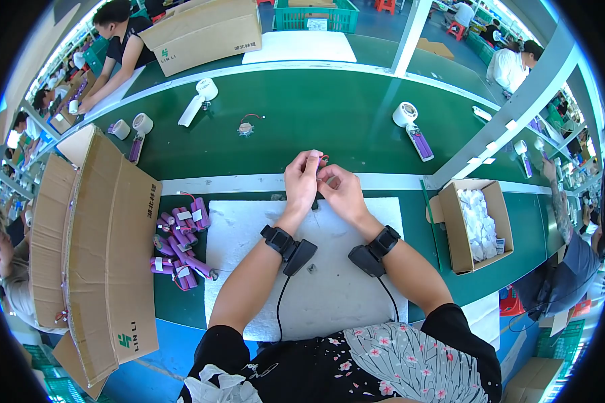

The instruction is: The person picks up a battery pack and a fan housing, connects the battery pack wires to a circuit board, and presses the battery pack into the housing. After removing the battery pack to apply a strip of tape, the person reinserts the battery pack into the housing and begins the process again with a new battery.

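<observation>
- Nearest, both forearms cross the white foam mat [329, 295], each wrist wearing a black strapped device.
- Left hand [301, 180] and right hand [341, 191] meet at the mat's far edge, fingers pinched shut on a small part with red wire [323, 158]; it is too small to make out.
- To the left, a pile of purple battery packs [180, 242] lies waiting beside an open cardboard carton [94, 248].
- Beyond, the green tabletop [329, 114] lies open around a tape dispenser [196, 99].

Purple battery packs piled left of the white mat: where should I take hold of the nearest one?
Judging by its pose, grip the purple battery pack that lies closest to the white mat across its long middle, coming from above and the right. Its end pokes out free of the pile, while the cardboard box blocks the left side.
</observation>
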The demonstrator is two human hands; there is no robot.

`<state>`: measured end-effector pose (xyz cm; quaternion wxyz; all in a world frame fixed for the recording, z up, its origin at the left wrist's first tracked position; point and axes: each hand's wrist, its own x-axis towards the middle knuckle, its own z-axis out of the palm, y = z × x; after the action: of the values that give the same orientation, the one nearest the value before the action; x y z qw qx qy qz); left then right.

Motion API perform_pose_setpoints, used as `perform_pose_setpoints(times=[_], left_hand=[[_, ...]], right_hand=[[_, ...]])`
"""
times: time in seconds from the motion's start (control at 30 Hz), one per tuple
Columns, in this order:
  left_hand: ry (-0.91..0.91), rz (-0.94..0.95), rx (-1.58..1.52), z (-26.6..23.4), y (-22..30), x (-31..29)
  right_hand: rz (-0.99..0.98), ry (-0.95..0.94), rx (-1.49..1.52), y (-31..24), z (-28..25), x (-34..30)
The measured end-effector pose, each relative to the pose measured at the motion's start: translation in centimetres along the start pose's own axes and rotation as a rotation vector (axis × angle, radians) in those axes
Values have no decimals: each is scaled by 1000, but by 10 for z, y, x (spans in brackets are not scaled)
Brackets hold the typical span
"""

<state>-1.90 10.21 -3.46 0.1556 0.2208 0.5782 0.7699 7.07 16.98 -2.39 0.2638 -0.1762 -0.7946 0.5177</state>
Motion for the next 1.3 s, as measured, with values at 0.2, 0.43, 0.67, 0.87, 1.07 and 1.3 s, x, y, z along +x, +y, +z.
perform_pose_setpoints(times=[0.2, 0.43, 0.67, 0.87, 1.07, 1.3], left_hand=[[-8, -2, -5, 0, -1, 1], [-3, 5, -14, 0, -2, 0], [-2, -7, 9, -1, -1, 0], [-1, 1, -8, 0, -3, 1], [1, 3, -3, 0, -4, 1], [9, 7, -7, 0, -4, 1]], right_hand=[[-4, -3, -8, -1, 0, 0], [-2, 3, -10, -1, 0, 0], [5, 3, -14, -2, 1, 0], [4, 4, -23, -1, 0, 0], [2, 19, 1, 0, 1, 1], [10, 19, -3, -2, 0, 0]])
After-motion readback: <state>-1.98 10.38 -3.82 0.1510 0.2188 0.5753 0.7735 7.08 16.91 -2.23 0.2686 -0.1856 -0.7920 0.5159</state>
